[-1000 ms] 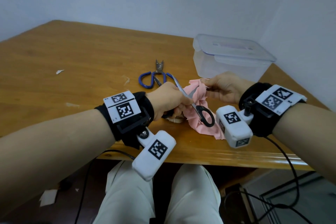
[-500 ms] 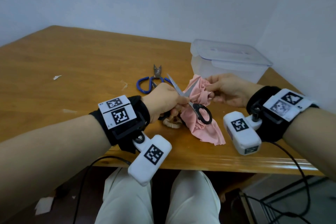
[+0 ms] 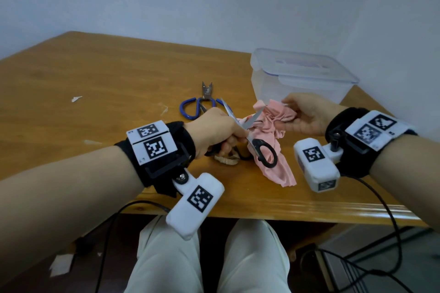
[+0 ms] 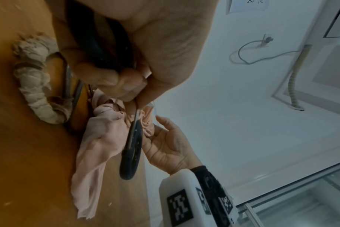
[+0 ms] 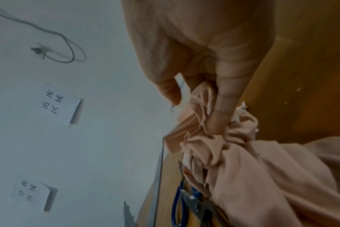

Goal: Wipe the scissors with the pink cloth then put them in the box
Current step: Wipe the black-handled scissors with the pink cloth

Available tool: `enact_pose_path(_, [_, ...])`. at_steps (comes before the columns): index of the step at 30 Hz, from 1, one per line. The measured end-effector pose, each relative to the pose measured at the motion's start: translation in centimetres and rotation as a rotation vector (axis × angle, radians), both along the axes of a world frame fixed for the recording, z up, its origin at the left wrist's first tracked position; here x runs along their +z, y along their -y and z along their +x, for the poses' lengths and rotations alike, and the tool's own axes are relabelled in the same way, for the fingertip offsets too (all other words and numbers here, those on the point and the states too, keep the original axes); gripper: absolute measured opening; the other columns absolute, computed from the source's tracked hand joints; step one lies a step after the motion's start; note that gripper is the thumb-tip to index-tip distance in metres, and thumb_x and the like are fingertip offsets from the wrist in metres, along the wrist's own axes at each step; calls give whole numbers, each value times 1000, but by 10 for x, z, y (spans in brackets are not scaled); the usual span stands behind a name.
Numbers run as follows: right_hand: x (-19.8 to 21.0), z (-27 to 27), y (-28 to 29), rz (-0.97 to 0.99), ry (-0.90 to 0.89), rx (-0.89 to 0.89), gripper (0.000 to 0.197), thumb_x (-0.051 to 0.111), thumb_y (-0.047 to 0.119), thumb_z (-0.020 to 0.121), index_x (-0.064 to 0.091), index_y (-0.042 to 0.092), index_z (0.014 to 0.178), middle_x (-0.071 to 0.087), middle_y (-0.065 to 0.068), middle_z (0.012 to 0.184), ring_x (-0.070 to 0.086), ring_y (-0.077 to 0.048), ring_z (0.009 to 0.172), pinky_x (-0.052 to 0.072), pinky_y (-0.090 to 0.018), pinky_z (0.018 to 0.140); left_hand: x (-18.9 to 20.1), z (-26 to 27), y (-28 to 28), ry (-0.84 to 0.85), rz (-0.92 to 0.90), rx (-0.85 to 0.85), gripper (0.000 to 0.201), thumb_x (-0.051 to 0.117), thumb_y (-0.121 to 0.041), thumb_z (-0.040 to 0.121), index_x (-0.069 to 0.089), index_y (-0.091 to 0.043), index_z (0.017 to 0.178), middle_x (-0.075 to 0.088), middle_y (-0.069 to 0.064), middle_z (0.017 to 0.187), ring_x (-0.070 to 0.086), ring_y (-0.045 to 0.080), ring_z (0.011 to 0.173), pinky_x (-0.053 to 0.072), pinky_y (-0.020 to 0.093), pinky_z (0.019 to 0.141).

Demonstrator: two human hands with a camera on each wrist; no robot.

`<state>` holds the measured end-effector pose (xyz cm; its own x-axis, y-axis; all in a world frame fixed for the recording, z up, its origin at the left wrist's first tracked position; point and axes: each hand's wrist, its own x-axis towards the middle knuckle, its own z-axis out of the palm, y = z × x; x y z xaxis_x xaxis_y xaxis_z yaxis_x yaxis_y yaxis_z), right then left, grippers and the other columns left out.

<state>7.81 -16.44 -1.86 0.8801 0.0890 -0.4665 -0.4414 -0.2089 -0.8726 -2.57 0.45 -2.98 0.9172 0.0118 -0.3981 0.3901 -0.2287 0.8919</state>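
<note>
Black-handled scissors point(image 3: 247, 135) gripped in left hand point(image 3: 214, 131), blades spread, tips aimed up and away toward clear box point(image 3: 302, 78). Pink cloth point(image 3: 273, 131) bunched and pinched in right hand point(image 3: 307, 116), touching near blade. Lid shut on box beyond right hand

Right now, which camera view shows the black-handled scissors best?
The head view: the black-handled scissors show open blades and one handle loop, held by the left hand. The left wrist view shows them edge-on only. In the right wrist view I cannot make them out.
</note>
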Motion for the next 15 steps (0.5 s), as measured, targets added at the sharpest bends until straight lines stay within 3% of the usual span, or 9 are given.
enact_pose_path(2, [0, -2, 0, 10, 11, 44, 18, 57, 16, 93, 57, -1, 87, 59, -13, 81, 60, -19, 76, 57, -30, 61, 0, 1, -1, 15, -1, 12, 21, 61, -9, 91, 61, 0, 72, 40, -1, 40, 33, 11, 33, 29, 17, 34])
enact_pose_path(5, [-3, -2, 2, -43, 76, 63, 9, 64, 7, 87, 61, 0, 82, 60, -11, 81, 59, -16, 75, 57, -25, 57, 1, 2, -1, 31, -2, 15, 24, 63, -12, 91, 62, -1, 70, 39, -2, 40, 33, 11, 34, 28, 19, 36])
enact_pose_path(7, [-5, 1, 2, -100, 94, 56, 14, 61, 8, 90, 58, 1, 79, 60, -10, 72, 60, -14, 64, 55, -22, 50, 2, 1, -1, 31, -5, 12, 24, 63, -12, 91, 62, -1, 70, 40, -2, 40, 33, 11, 34, 28, 18, 36])
enact_pose_path(10, [-3, 1, 1, -261, 136, 78, 27, 57, 20, 95, 52, 5, 73, 55, -1, 42, 53, -6, 34, 47, -17, 37, 1, 0, -1, 28, -4, 12, 23, 63, -12, 91, 62, -1, 70, 41, -2, 40, 32, 10, 35, 28, 17, 36])
enact_pose_path(12, [0, 4, 1, -316, 185, 63, 29, 58, 22, 94, 50, 6, 72, 51, 1, 34, 48, -4, 27, 43, -15, 32, 2, 0, -1, 28, -1, 7, 22, 63, -12, 91, 62, -1, 72, 41, -2, 41, 32, 11, 35, 28, 18, 37])
enact_pose_path(15, [4, 7, 3, -317, 207, 11, 27, 61, 17, 93, 52, 2, 72, 52, -2, 33, 50, -7, 27, 47, -21, 33, 3, 0, -2, 7, 17, -13, 20, 60, -9, 92, 61, -1, 74, 43, -2, 39, 32, 11, 34, 28, 17, 36])
